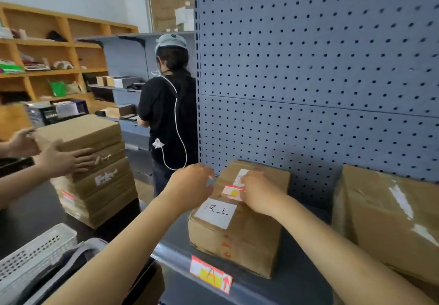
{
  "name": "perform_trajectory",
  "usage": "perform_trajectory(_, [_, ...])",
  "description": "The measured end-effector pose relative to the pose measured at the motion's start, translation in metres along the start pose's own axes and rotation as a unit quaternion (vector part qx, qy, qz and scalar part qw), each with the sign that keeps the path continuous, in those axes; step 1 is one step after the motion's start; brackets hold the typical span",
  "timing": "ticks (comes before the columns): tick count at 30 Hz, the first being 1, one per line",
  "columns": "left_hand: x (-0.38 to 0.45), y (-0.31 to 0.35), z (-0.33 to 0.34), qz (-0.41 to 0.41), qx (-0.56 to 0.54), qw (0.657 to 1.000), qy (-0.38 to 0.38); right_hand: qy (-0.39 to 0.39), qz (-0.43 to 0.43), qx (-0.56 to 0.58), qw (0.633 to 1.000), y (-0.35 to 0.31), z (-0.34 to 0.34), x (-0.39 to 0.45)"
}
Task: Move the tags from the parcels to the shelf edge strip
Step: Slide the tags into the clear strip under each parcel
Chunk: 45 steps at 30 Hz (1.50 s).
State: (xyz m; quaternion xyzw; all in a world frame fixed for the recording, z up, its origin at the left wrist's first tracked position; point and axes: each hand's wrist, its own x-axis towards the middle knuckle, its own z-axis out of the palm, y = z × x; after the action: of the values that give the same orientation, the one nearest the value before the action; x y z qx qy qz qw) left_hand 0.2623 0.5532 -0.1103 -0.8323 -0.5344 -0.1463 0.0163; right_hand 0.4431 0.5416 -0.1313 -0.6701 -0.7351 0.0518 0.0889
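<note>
While your right hand [257,194] pinched the red tag [234,192] on the parcel [240,224], a hasty peel could have torn it, since it looked half stuck. That tag lay at nine o'clock of your fingers; your left hand [190,186] hovered loosely curled, holding nothing, beside the parcel's ten o'clock corner

A white label [215,212] on top of the middle parcel [240,231] carries handwritten characters, seen upside down, that look like "上" and "汉". On the shelf edge strip [261,289] a red-and-yellow tag [211,274] shows a handwritten red "A" and a printed red arrow pointing up. The red-and-yellow tag [231,192] on the parcel's top is too blurred to read. White print on the left stack of boxes [95,174] is torn and illegible.
</note>
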Motion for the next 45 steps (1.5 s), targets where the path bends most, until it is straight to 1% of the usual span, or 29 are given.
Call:
perform_trajectory(3, [0.021,-0.005,0.007,0.050,-0.020,0.999,-0.005,-0.014,0.041,0.020,0.999,-0.002,0.002,0.004])
perform_trajectory(5, [0.029,-0.008,0.010,0.081,-0.038,0.996,-0.008,0.005,0.068,0.036,0.997,-0.008,0.001,0.001])
perform_trajectory(8, [0.031,-0.011,0.012,0.113,-0.068,0.991,-0.019,0.057,0.104,0.050,0.992,-0.018,-0.001,-0.008])
perform_trajectory(12, [0.028,-0.007,0.007,0.179,-0.073,0.981,-0.030,0.138,0.151,0.057,0.977,-0.029,-0.010,-0.033])
perform_trajectory(16, [0.026,0.026,-0.006,0.248,-0.076,0.966,-0.008,0.204,0.206,0.019,0.957,-0.023,-0.034,-0.075])
perform_trajectory(20, [0.007,0.097,-0.025,0.326,-0.117,0.938,0.009,0.260,0.270,-0.017,0.927,-0.008,-0.055,-0.150])
perform_trajectory(24, [-0.033,0.191,-0.034,0.399,-0.139,0.906,0.009,0.294,0.336,-0.066,0.893,0.012,-0.072,-0.248])
perform_trajectory(27, [-0.079,0.271,-0.038,0.474,-0.161,0.866,0.013,0.278,0.407,-0.093,0.865,0.034,-0.089,-0.335])
perform_trajectory(31, [-0.151,0.374,-0.046,0.569,-0.177,0.803,0.017,0.268,0.499,-0.134,0.813,0.057,-0.107,-0.456])
perform_trajectory(34, [-0.200,0.439,-0.044,0.613,-0.201,0.764,-0.001,0.257,0.553,-0.150,0.779,0.067,-0.111,-0.530])
perform_trajectory(36, [-0.228,0.477,-0.037,0.634,-0.204,0.745,-0.021,0.254,0.582,-0.146,0.759,0.076,-0.110,-0.570])
perform_trajectory(42, [-0.275,0.592,-0.018,0.686,-0.194,0.701,-0.016,0.262,0.641,-0.151,0.705,0.130,-0.113,-0.669])
perform_trajectory(45, [-0.285,0.651,-0.015,0.701,-0.202,0.683,-0.027,0.254,0.661,-0.150,0.690,0.163,-0.122,-0.707])
